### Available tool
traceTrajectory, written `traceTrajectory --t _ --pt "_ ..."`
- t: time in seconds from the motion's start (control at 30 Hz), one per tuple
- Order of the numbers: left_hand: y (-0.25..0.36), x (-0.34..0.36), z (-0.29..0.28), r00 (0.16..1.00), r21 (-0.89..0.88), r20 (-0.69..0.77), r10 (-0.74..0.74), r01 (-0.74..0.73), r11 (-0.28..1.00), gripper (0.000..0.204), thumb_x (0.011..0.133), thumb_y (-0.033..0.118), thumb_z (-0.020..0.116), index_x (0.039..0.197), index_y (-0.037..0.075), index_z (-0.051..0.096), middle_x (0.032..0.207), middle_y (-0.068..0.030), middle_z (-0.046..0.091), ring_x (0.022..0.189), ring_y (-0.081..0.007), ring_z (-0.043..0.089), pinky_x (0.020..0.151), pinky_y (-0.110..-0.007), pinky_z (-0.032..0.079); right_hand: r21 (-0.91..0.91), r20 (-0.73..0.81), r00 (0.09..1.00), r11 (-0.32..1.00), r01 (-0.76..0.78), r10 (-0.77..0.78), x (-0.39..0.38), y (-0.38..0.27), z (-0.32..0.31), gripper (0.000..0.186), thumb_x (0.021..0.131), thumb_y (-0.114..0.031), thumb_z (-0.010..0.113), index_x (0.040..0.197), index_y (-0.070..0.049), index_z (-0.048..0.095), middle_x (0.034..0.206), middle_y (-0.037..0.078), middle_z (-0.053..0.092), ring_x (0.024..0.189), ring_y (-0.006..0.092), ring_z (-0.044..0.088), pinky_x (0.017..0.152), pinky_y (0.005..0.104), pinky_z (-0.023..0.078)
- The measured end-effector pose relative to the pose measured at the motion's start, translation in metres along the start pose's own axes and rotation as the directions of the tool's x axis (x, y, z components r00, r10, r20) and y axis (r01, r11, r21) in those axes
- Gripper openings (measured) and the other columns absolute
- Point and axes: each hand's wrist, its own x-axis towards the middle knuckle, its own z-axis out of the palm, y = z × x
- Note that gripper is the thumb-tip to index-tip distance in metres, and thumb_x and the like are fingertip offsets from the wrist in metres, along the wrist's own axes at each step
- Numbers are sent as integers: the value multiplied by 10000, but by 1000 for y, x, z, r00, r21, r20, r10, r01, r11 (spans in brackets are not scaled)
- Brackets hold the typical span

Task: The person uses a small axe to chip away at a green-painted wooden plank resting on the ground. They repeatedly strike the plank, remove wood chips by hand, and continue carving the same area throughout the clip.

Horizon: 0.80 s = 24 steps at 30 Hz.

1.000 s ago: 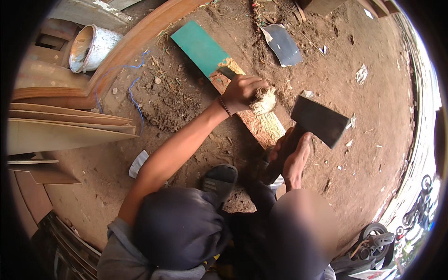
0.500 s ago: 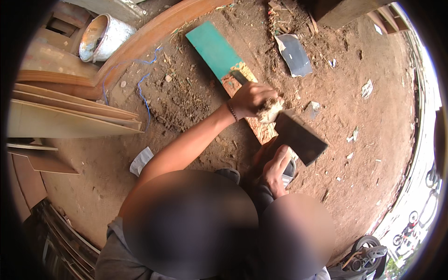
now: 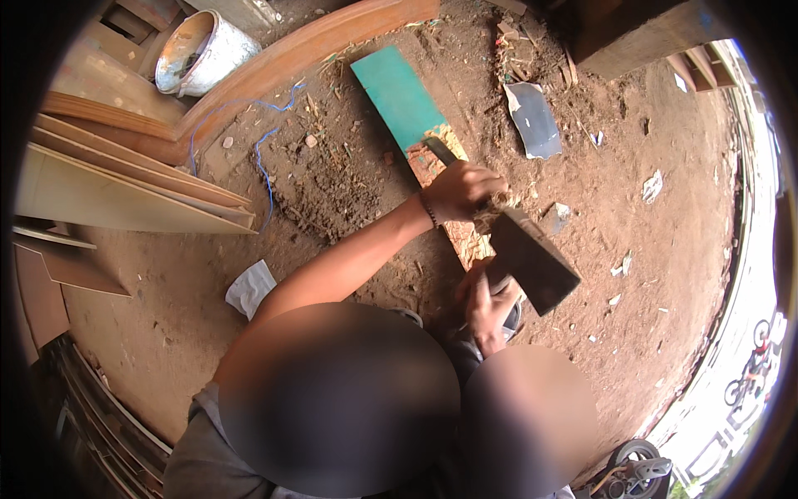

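Note:
My left hand [image 3: 467,191] is wrapped round a chisel [image 3: 440,150]. Its dark blade lies low over the board, and its frayed, pale handle end sticks out on the right side of my fist. Below it, my right hand [image 3: 489,306] grips a mallet [image 3: 537,261] with a dark, block-shaped head. One corner of the head is close to the chisel's butt; I cannot tell whether they touch. The long board [image 3: 389,93] lies aslant on the ground, smooth green at its far part and roughly chipped to bare wood nearer me. My hands partly cover the chipped part.
Sheets of board [image 3: 137,190] lean at the left, beside a curved wooden frame [image 3: 307,58]. A stained white bucket [image 3: 208,54] sits behind it. Blue string [image 3: 264,158], a dark flat scrap [image 3: 534,121] and crumpled paper [image 3: 249,287] lie on the dirt. A thick beam [image 3: 648,37] stands far right.
The mallet head has dropped slightly toward me, and my right hand has turned with it. My left hand still holds the chisel on the board. The whole view has shifted a little.

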Motion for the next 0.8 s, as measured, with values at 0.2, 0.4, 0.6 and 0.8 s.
traceTrajectory --t 0.2,0.4,0.6,0.8 --pt "-2 0 1 996 62 -48 -77 80 995 290 726 225 718 938 34 668 901 -148 717 763 -296 710 686 -401 569 44 -184 949 962 269 -257 17 -67 -12 150 977 -128 488 847 -73 440 625 41 497 489 138 501 429 297 454" --pt "0 7 -3 995 2 -53 -83 83 997 310 728 250 731 935 32 653 878 -141 710 725 -289 701 665 -391 567 -198 -78 991 973 -121 108 13 -23 9 170 967 -131 558 831 -31 539 659 71 603 500 96 534 459 245 412" --pt "-2 10 -6 985 -5 -44 -164 164 986 314 709 259 751 924 55 645 807 -99 688 693 -254 683 625 -365 562 -194 4 1000 981 15 -15 9 -54 -2 220 967 -94 513 772 -8 565 579 73 589 486 107 537 446 241 405" --pt "-3 10 -12 975 -53 -91 -202 198 979 363 699 239 751 995 47 667 829 -115 695 698 -275 684 641 -379 564 177 -117 904 887 425 -410 26 -106 7 157 966 -204 524 970 -47 539 741 45 579 635 130 563 590 295 472"
